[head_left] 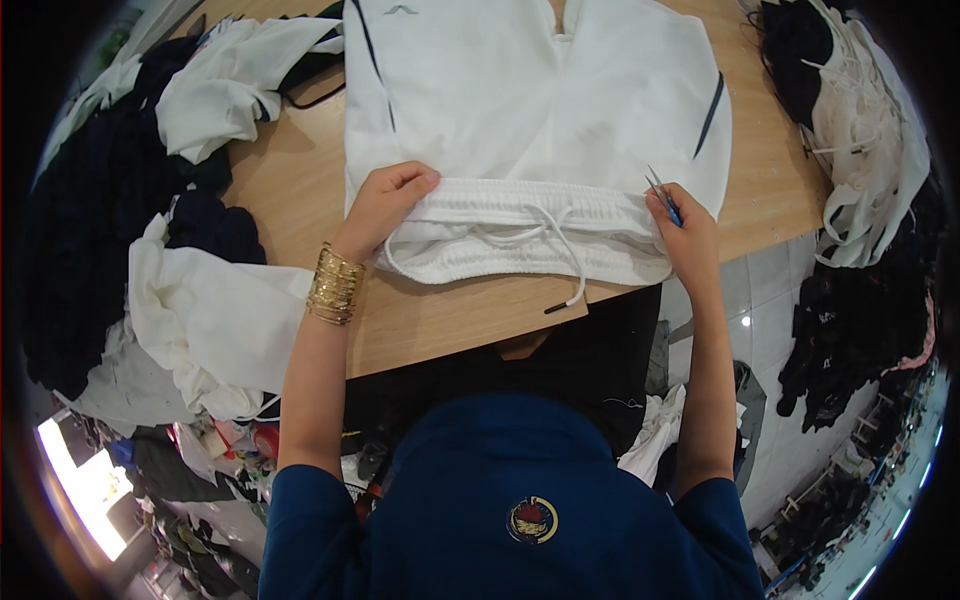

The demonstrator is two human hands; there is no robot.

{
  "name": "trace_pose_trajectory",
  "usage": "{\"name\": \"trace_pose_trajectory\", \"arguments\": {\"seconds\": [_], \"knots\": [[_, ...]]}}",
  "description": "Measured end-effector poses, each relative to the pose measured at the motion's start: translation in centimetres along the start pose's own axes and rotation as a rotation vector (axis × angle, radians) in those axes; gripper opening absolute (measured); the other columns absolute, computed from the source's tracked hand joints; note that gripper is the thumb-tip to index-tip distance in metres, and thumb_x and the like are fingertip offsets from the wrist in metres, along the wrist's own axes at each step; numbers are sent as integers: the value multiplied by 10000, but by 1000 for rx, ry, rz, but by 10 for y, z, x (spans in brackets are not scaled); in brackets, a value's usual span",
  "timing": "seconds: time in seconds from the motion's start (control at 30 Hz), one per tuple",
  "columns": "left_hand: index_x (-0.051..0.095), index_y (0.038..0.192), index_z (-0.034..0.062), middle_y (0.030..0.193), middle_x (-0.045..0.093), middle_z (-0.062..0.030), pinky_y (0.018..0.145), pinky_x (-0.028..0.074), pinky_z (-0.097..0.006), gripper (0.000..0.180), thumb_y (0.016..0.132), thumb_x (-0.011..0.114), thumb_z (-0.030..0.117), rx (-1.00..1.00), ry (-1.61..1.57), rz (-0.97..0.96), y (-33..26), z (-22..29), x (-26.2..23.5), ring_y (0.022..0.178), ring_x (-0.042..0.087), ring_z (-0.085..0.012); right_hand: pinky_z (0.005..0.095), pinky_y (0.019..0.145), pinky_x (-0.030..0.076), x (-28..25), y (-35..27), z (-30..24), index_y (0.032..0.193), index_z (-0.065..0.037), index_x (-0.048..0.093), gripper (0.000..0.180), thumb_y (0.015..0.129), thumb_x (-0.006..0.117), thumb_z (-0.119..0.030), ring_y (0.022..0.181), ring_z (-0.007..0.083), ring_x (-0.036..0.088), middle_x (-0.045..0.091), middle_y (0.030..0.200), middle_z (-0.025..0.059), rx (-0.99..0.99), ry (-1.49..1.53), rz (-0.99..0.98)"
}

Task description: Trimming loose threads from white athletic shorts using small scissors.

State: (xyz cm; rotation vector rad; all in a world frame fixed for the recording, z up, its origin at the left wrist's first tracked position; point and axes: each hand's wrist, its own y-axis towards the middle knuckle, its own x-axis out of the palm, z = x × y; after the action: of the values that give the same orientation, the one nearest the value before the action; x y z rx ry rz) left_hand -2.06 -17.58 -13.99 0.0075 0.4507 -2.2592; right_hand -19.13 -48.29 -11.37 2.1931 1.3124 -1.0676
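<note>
White drawstring pants point(520, 110) with dark side stripes lie spread on the table, their gathered waistband toward me. My left hand point(385, 205) pinches the waistband's left end between thumb and fingers. At the opposite end, my right hand point(690, 235) is closed on the waistband edge and also holds small thread snips point(662, 195) with a blue handle. The snips' metal blades point up and away from me. A white drawstring point(568, 250) loops out of the waist opening, and its dark tip rests near the table's front edge.
White garments point(215, 320) and dark garments point(75, 240) are heaped along the left side. More white clothing point(870, 130) hangs over the table's right edge, with dark clothes point(850, 340) below. The wooden table point(430, 330) ends just in front of my body.
</note>
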Motion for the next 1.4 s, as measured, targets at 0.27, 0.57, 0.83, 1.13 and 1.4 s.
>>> {"name": "trace_pose_trajectory", "arguments": {"seconds": [0.27,0.57,0.83,1.13,1.4], "knots": [[631,1003,-6,933,645,-33,822,428,-232,228,931,517,177,218,-6,355,-49,16,-7,864,556,-89,329,581,434,-9,-18,-12,930,-62,595,195,815,643,-213,643,266,580,595,727,90,-128,-71,2],[542,1117,58,1055,541,-110,736,420,-304,370,768,647,118,263,703,628,-109,6,47,851,529,-213,296,662,488,-11,-29,-48,1015,-87,606,296,733,693,-104,777,235,622,596,965,76,-353,-46,60],[516,1034,38,1013,513,-124,691,431,-299,353,699,561,-67,351,625,570,-129,-37,56,779,502,-228,302,576,479,16,-35,-30,912,-84,615,344,600,649,59,668,222,618,598,862,50,-519,-187,92],[531,1109,139,998,517,-52,829,309,-369,427,700,586,30,254,616,538,-139,-45,64,910,496,-197,288,572,474,21,-70,-12,877,-76,635,382,556,604,130,692,201,612,599,882,41,-480,-159,274],[544,1241,149,949,487,-81,803,311,-347,581,684,581,-10,255,645,439,-141,-29,62,865,462,-225,316,606,485,17,-77,-15,952,-118,633,419,587,617,87,758,223,616,584,961,22,-414,-263,160]]}}
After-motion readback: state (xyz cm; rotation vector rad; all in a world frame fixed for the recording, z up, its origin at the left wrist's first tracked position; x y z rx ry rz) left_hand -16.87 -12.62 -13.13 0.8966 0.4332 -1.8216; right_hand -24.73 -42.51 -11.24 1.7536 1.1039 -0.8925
